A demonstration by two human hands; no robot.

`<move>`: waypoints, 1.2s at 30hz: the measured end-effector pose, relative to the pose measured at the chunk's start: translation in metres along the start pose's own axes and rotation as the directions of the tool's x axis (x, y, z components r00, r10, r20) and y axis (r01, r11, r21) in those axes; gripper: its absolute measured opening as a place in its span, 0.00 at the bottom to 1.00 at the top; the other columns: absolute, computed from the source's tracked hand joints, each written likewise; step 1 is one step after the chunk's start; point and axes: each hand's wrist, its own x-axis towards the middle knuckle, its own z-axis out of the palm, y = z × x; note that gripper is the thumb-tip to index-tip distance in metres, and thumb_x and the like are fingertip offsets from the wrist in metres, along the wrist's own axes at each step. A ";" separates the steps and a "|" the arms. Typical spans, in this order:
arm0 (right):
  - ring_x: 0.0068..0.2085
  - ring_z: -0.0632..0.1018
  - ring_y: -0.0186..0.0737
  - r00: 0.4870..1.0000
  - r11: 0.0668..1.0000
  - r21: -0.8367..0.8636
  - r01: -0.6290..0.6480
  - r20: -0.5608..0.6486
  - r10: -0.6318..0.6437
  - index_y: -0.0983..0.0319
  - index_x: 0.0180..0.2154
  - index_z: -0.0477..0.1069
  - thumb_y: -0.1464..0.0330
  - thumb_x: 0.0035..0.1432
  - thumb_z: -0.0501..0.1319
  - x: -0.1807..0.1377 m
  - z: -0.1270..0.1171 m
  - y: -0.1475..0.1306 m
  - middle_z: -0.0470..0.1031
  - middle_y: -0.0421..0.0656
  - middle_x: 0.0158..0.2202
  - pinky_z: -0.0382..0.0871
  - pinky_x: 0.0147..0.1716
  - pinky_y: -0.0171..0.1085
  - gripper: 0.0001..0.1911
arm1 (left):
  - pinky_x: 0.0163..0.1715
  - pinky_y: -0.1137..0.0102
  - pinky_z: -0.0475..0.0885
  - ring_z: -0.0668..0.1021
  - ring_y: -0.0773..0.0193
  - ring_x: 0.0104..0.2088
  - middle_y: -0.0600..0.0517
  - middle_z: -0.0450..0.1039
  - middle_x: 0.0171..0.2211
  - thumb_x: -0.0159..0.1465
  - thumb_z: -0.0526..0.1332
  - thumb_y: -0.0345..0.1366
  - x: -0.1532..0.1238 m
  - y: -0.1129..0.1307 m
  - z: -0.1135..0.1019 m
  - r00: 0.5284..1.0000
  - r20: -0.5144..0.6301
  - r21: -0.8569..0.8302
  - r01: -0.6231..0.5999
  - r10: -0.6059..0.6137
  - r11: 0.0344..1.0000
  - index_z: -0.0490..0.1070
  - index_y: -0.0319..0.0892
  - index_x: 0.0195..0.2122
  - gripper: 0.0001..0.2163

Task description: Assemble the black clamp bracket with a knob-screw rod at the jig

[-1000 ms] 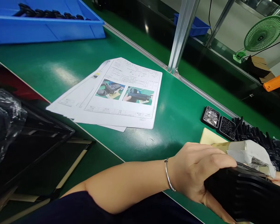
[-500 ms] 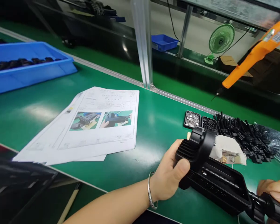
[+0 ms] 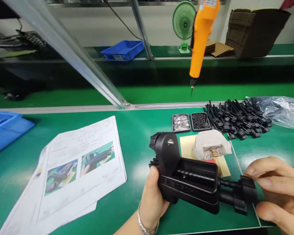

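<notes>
My left hand [image 3: 150, 199] grips a black plastic housing [image 3: 188, 181] from below, holding it above the green table [image 3: 142, 137]. A black knobbed rod [image 3: 237, 195] sticks out of the housing's right end. My right hand [image 3: 276, 192] pinches that knob between thumb and fingers. Just behind the housing a yellow pad [image 3: 187, 147] lies on the table with a crumpled white wrapper [image 3: 209, 145] on it.
An orange electric screwdriver [image 3: 202, 36] hangs above two small screw trays [image 3: 191, 122]. A heap of black rods [image 3: 235, 119] and a plastic bag [image 3: 281, 109] lie at the right. Instruction sheets [image 3: 73, 169] lie at the left, beside a blue bin [image 3: 5, 130].
The view has swung right. The housing has been turned and raised so its round end points up, and my right hand has closed further on the rod's knob.
</notes>
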 end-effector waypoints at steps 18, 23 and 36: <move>0.33 0.76 0.34 0.997 0.991 0.117 0.068 -0.048 -0.062 0.63 0.43 0.69 0.69 0.57 0.68 0.014 0.007 0.005 0.73 0.43 0.33 0.73 0.31 0.31 0.14 | 0.26 0.75 0.77 0.79 0.64 0.22 0.55 0.79 0.22 0.44 0.70 0.57 0.004 -0.002 0.004 0.918 -0.284 0.222 -0.217 0.276 0.951 0.81 0.46 0.30 0.21; 0.23 0.70 0.30 0.994 0.996 0.010 0.083 -0.072 -0.082 0.63 0.36 0.65 0.54 0.59 0.64 0.014 0.010 0.006 0.68 0.37 0.23 0.64 0.23 0.31 0.18 | 0.22 0.72 0.78 0.79 0.60 0.22 0.52 0.79 0.22 0.42 0.69 0.60 0.002 -0.003 0.005 0.922 -0.274 0.242 -0.208 0.272 0.948 0.80 0.44 0.26 0.23; 0.23 0.70 0.31 0.996 0.995 0.030 -0.094 0.013 0.093 0.61 0.40 0.69 0.62 0.61 0.65 0.011 0.003 0.001 0.67 0.39 0.24 0.67 0.22 0.30 0.11 | 0.29 0.72 0.79 0.80 0.62 0.27 0.56 0.80 0.29 0.47 0.69 0.57 0.001 -0.007 0.002 0.910 -0.163 0.150 -0.359 0.381 0.921 0.80 0.49 0.36 0.21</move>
